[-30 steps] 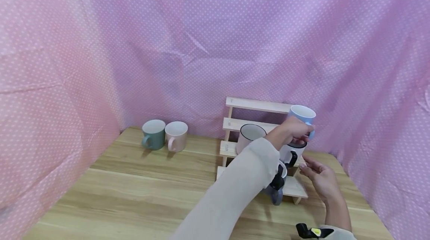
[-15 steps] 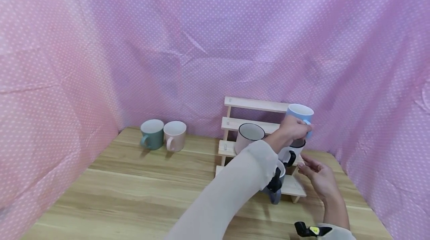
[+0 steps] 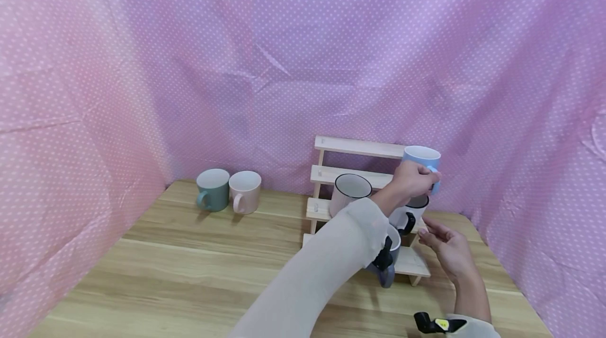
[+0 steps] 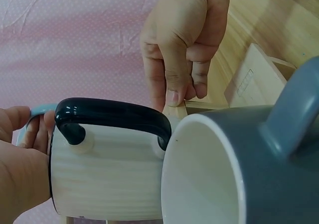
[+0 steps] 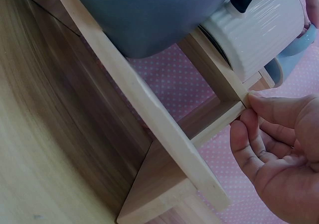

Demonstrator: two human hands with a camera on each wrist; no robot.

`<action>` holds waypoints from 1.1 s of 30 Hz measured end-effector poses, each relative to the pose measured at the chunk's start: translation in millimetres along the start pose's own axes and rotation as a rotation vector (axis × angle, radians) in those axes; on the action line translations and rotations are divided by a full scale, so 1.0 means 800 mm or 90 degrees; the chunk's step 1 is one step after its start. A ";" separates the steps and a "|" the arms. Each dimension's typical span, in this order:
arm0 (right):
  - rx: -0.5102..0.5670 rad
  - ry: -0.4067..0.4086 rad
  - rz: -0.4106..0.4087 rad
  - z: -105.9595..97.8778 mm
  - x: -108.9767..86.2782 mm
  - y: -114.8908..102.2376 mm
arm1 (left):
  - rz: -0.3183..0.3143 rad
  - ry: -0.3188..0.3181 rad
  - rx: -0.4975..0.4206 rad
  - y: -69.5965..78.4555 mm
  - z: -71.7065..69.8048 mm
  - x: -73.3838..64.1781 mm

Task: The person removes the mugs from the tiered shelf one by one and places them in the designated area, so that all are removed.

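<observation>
My left hand (image 3: pixel 412 179) pinches the handle of a light blue mug (image 3: pixel 417 161) at the right end of the rack's top tier. The left wrist view shows those fingers around the blue handle (image 4: pixel 44 108). Thumb and fingertips of my right hand (image 3: pixel 452 254) pinch the right end of a lower shelf on the wooden step rack (image 3: pixel 362 145). Just below the left hand stands a white ribbed mug (image 5: pixel 266 32) with a black handle. A grey-blue mug (image 4: pixel 269 159) sits on the lowest tier, partly hidden by my left sleeve in the head view.
A black-rimmed whitish mug (image 3: pixel 342 200) stands on the rack's left part. A green mug (image 3: pixel 215 196) and a pale pink mug (image 3: pixel 248 197) stand side by side on the wooden table (image 3: pixel 189 264). Dotted pink cloth (image 3: pixel 284 64) hangs around the table.
The whole view shifts slightly. My left hand stays at the light blue mug's handle and my right hand stays at the shelf end, with almost no movement between them.
</observation>
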State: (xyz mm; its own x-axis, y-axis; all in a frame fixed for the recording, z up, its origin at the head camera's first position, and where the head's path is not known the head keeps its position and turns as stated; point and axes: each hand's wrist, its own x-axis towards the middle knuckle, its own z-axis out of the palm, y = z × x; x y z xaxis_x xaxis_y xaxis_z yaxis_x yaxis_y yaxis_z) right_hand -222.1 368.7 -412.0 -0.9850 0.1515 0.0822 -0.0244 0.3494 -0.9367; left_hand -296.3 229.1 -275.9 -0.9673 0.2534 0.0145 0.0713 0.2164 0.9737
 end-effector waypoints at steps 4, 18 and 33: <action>0.011 0.003 -0.008 0.001 0.000 -0.001 | 0.034 -0.008 0.011 0.000 -0.001 -0.002; 0.012 -0.003 0.014 0.000 0.000 0.000 | 0.050 -0.043 -0.034 -0.001 -0.008 -0.003; 0.016 -0.004 -0.003 0.000 0.000 0.000 | 0.107 -0.083 -0.023 -0.005 -0.019 0.002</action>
State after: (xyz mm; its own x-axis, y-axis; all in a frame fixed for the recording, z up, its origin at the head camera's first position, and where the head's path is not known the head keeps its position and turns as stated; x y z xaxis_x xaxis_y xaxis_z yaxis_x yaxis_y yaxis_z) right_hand -222.2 368.5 -412.0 -0.9859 0.1441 0.0845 -0.0331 0.3274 -0.9443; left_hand -301.5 214.5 -276.3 -0.9025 0.4039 0.1497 0.2173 0.1269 0.9678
